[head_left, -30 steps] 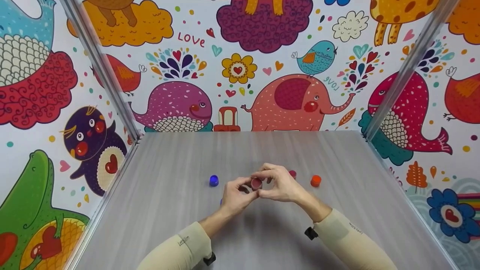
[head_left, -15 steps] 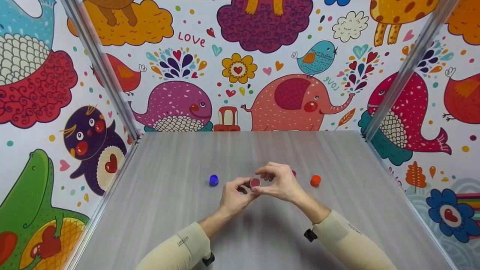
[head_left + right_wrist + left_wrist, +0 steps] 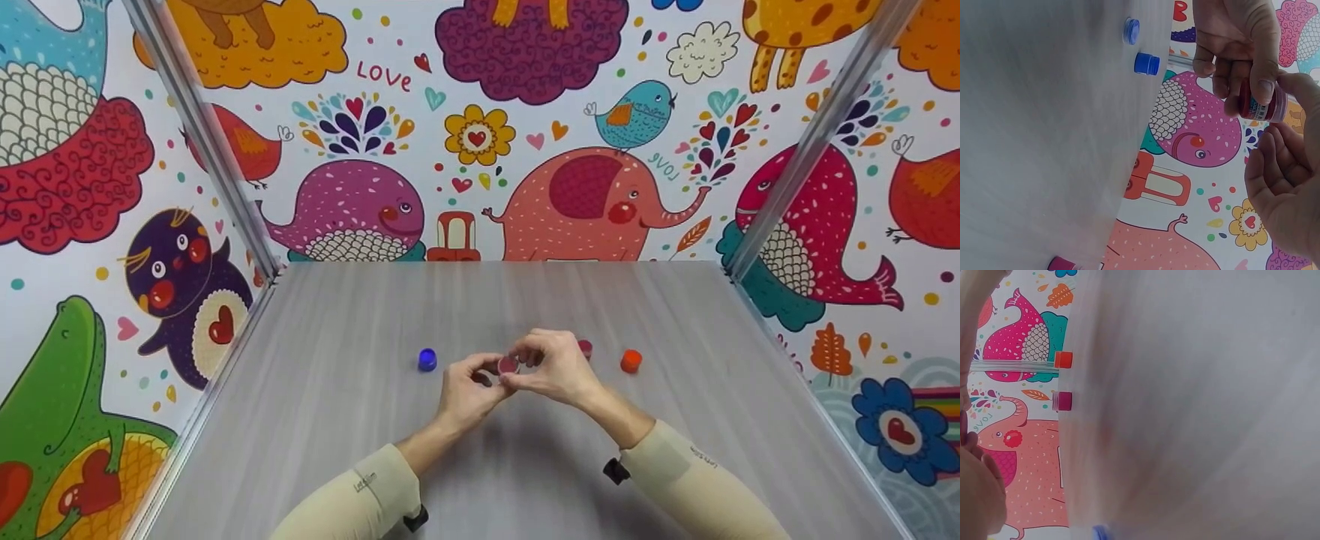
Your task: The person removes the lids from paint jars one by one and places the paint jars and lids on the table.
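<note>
Right fingers [image 3: 1264, 154] have closed back onto the red jar [image 3: 1257, 110]; left fingers [image 3: 1221, 77] clamp it, well inside the table's [image 3: 330, 337] side edges.

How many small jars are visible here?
4: red jar in the left hand, blue jar at left, magenta jar behind the right hand, orange jar at right. More may be hidden.

Head view high, forward-down; wrist views close, sharing table [image 3: 337, 315].
</note>
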A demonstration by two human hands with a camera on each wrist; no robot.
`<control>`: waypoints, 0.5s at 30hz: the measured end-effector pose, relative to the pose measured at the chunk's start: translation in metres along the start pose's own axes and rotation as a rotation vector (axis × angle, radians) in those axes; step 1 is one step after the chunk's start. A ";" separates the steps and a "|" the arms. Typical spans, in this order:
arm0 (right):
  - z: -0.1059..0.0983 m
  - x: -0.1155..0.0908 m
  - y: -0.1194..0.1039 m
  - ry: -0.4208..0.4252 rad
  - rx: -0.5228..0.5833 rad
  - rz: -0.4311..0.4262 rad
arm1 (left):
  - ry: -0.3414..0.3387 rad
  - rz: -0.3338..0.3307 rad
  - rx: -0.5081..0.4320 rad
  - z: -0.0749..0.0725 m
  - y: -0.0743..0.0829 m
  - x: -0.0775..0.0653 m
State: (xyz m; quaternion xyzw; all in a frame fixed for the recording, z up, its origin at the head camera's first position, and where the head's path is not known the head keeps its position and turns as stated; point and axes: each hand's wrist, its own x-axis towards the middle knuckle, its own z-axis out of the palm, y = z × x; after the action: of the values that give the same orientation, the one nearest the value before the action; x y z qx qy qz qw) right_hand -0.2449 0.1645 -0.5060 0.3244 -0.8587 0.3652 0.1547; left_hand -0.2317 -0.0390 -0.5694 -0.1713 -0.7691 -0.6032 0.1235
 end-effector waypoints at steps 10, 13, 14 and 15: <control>0.002 0.003 0.004 -0.037 0.003 -0.054 | -0.008 0.013 0.017 0.000 -0.003 0.002; 0.002 0.004 0.004 -0.052 0.018 -0.058 | -0.014 0.029 0.022 0.000 -0.004 0.002; 0.002 0.004 0.005 -0.057 0.024 -0.061 | -0.018 0.031 0.022 0.000 -0.004 0.002; 0.002 0.004 0.005 -0.061 0.029 -0.063 | -0.022 0.034 0.021 0.000 -0.004 0.002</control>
State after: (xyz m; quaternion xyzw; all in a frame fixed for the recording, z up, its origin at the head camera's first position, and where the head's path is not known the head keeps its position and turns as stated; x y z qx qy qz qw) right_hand -0.2514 0.1641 -0.5080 0.3646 -0.8470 0.3626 0.1350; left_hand -0.2349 -0.0394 -0.5728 -0.1896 -0.7737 -0.5910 0.1271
